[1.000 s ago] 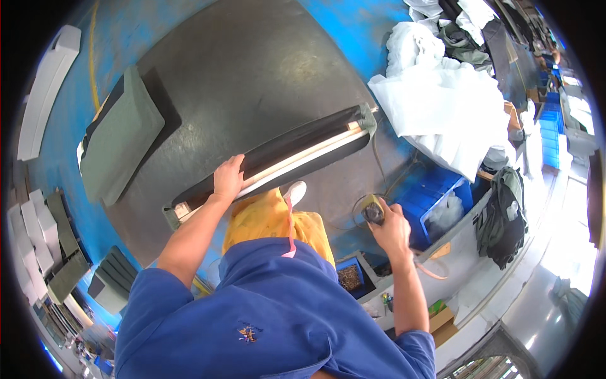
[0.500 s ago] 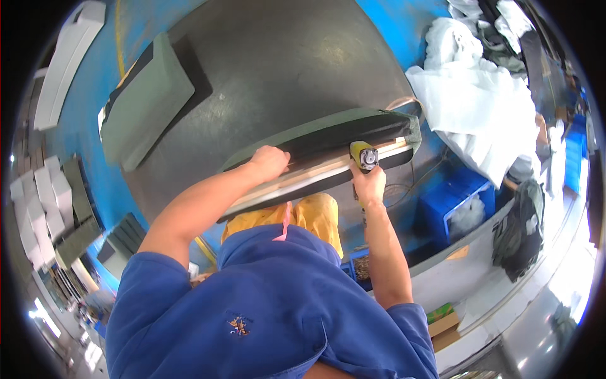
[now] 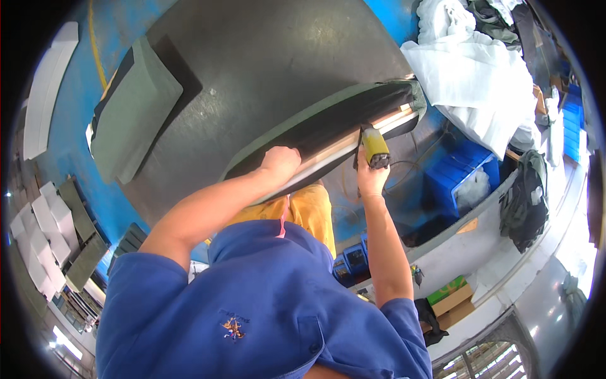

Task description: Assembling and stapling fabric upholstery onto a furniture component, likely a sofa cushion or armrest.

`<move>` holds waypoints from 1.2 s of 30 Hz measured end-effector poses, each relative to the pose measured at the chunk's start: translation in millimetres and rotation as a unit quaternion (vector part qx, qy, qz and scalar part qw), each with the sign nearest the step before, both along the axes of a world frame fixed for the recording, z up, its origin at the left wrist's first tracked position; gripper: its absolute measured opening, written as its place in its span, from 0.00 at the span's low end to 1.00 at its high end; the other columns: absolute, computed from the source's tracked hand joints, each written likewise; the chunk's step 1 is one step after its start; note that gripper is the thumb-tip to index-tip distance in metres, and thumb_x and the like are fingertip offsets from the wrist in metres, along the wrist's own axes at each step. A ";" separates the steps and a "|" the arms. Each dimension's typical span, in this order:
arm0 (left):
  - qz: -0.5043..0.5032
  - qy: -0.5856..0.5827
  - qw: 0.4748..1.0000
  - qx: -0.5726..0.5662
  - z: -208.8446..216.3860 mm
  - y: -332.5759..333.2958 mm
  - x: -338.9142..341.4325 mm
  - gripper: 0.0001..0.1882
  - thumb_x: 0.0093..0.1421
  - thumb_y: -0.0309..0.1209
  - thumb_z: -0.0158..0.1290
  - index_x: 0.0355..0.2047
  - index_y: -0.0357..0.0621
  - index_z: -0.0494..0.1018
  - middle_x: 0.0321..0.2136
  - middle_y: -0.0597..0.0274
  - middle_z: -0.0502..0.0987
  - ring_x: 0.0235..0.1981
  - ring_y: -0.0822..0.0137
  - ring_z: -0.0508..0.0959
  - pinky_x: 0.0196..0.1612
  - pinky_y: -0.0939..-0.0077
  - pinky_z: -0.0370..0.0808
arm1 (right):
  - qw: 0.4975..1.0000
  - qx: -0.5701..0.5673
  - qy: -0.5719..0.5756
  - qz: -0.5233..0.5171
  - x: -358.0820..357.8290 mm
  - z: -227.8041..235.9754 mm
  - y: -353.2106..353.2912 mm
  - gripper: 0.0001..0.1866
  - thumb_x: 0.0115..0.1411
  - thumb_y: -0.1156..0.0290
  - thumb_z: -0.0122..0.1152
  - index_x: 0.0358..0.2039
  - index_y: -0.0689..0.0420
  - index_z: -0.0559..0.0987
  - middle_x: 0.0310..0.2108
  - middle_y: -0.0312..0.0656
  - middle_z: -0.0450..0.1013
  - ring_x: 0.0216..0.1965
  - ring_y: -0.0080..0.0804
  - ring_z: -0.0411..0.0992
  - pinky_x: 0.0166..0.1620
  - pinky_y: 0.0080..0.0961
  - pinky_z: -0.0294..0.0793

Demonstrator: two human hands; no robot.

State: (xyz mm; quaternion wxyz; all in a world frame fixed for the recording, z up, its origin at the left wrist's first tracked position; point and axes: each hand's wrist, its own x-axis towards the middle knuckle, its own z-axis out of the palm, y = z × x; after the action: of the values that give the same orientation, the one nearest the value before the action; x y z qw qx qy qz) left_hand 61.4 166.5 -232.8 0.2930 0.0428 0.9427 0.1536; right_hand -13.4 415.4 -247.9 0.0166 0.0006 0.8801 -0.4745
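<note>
An upholstered piece with a bare wooden frame (image 3: pixel 334 150) lies across the near edge of a dark work surface, green cover and black fabric (image 3: pixel 341 120) folded about it. Closed fingers of my left hand (image 3: pixel 282 165) rest at the frame's inner edge, on the black fabric; the fingertips are partly hidden. My right hand (image 3: pixel 371 181) is wrapped round the handle of a yellow and black staple gun (image 3: pixel 375 146). The gun is at the near side of the frame's right part; whether its nose touches the wood cannot be seen.
A second green upholstered piece (image 3: pixel 142 114) lies at left on the dark work surface (image 3: pixel 265 57). White sheeting (image 3: pixel 483 82) is heaped at right, above a blue crate (image 3: pixel 457 180). A thin hose (image 3: pixel 404 165) curls near the gun. White panels (image 3: pixel 47 234) stand at far left.
The staple gun has turned, its rear now facing down toward me, and shifted slightly right. My left hand has moved right and stays closed at the frame. The whole view has shifted a little.
</note>
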 end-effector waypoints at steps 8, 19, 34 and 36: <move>0.038 0.110 0.992 -0.044 -19.7 9.8 26.7 0.07 0.55 0.27 0.54 0.31 0.36 0.76 0.26 0.48 0.81 0.27 0.54 0.85 0.29 0.63 0.83 | 0.964 -0.048 -0.252 0.066 -12.3 58.5 -2.6 0.16 0.58 0.66 0.71 0.42 0.64 0.81 0.30 0.42 0.81 0.33 0.32 0.79 0.41 0.31 0.78; 0.048 0.120 0.991 -0.031 -21.1 14.3 30.2 0.06 0.54 0.27 0.54 0.30 0.38 0.77 0.25 0.50 0.81 0.27 0.55 0.85 0.29 0.63 0.83 | 0.930 0.046 -0.355 0.085 -21.6 65.7 -17.7 0.17 0.57 0.63 0.70 0.42 0.62 0.83 0.33 0.47 0.83 0.38 0.38 0.83 0.43 0.32 0.78; 0.051 0.132 0.990 0.013 -16.1 12.8 24.9 0.05 0.56 0.27 0.53 0.28 0.38 0.75 0.24 0.49 0.80 0.27 0.53 0.84 0.28 0.60 0.82 | 0.957 0.041 -0.265 0.114 25.6 30.3 -27.1 0.17 0.55 0.65 0.70 0.40 0.63 0.82 0.34 0.53 0.82 0.39 0.47 0.82 0.43 0.36 0.79; 0.055 0.098 0.994 0.006 -13.8 12.9 24.5 0.07 0.55 0.28 0.53 0.30 0.38 0.78 0.27 0.47 0.82 0.29 0.51 0.85 0.32 0.59 0.83 | 0.953 0.063 -0.271 0.120 31.5 33.8 -34.5 0.16 0.54 0.66 0.70 0.39 0.63 0.81 0.33 0.53 0.81 0.38 0.50 0.81 0.43 0.37 0.79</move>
State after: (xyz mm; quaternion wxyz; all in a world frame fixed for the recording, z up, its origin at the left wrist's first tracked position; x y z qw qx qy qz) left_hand 85.9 179.4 -246.6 0.1903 0.0071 0.9668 0.1703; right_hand 18.1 380.9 -214.1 0.3114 0.0250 0.8641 -0.3947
